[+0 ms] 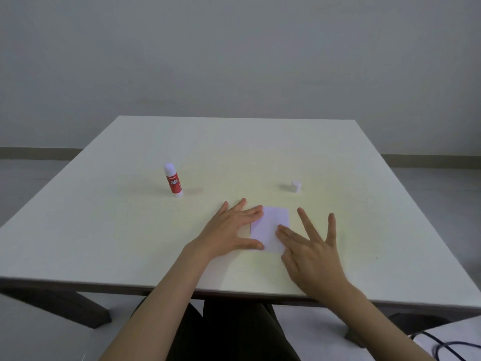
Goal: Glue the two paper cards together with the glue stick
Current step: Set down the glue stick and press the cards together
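A white paper card (pixel 270 225) lies flat on the table (pixel 130 230) in front of me. A tan sliver of a second card (pixel 244 233) shows under its left edge, below my left hand (pixel 231 230). That hand lies flat with fingers spread, its fingertips and thumb touching the card's left side. My right hand (pixel 312 251) is spread too, its index finger pressing the card's lower right part. A red glue stick (pixel 173 180) with a white top stands upright at the far left. Its white cap (pixel 296 186) sits apart at the far right.
The table's near edge runs just above my lap. Dark table legs (pixel 65 306) show below on both sides. A dark cable (pixel 442 345) lies on the floor at the lower right. A plain grey wall stands behind the table.
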### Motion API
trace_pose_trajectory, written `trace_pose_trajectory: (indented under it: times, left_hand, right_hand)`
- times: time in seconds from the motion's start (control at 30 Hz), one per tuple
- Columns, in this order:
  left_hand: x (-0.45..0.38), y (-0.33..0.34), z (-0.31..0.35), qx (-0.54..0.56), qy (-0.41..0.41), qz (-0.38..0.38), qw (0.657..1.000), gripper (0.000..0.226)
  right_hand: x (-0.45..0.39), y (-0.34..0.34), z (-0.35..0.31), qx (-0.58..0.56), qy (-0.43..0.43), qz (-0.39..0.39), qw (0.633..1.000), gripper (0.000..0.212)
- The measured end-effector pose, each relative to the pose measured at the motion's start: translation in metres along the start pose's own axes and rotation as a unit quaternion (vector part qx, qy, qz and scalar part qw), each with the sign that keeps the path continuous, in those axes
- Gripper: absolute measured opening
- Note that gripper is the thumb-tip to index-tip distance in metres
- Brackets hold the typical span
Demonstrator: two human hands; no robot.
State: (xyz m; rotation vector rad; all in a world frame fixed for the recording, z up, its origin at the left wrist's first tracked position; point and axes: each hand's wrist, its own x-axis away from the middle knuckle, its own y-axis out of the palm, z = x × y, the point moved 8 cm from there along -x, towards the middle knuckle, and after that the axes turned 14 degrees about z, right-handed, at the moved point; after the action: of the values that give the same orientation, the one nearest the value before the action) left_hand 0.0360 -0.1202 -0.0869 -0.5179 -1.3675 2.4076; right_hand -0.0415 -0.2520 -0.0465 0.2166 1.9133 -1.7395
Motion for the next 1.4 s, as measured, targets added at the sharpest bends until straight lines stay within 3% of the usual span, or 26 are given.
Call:
trace_pose_trajectory:
  times: [0.17, 0.43, 0.67, 0.87, 1.0, 1.1, 1.3, 1.4]
  left_hand:
    - [0.0, -0.001, 0.001, 0.007, -0.005, 0.001, 1.0, 0.083]
    - [0.001, 0.001, -0.002, -0.007, 0.009, 0.006, 1.0, 0.087]
    - [0.002, 0.001, 0.0, -0.007, 0.006, -0.005, 1.0, 0.086]
    - [0.003, 0.0, -0.001, -0.013, 0.011, 0.0, 1.0, 0.087]
    - [0.002, 0.001, -0.001, -0.023, 0.009, -0.013, 1.0, 0.09]
    - [0.003, 0.001, 0.0, -0.022, 0.008, -0.012, 1.0, 0.09]
    - [0.005, 0.001, -0.002, -0.009, 0.006, -0.003, 1.0, 0.089]
    - [0.005, 0.001, -0.003, -0.013, 0.008, -0.007, 1.0, 0.088]
  right_hand:
    - [-0.032, 0.022, 0.015, 0.012, 0.015, -0.025, 1.0, 0.063]
    - [0.013, -0.001, -0.017, -0.055, -0.078, 0.041, 0.995, 0.042]
    - [-0.034, 0.023, 0.019, -0.02, -0.012, -0.026, 0.999, 0.044]
    - [-0.012, 0.018, -0.027, -0.091, -0.159, -0.019, 0.983, 0.044]
    - [-0.03, 0.023, -0.001, -0.095, -0.089, -0.041, 0.991, 0.056]
    - [-0.041, 0.03, 0.01, -0.051, -0.061, -0.064, 0.995, 0.05]
    - [-0.004, 0.015, -0.015, -0.136, -0.169, -0.056, 0.975, 0.051]
    - [-0.008, 0.021, 0.004, -0.152, -0.132, -0.096, 0.975, 0.055]
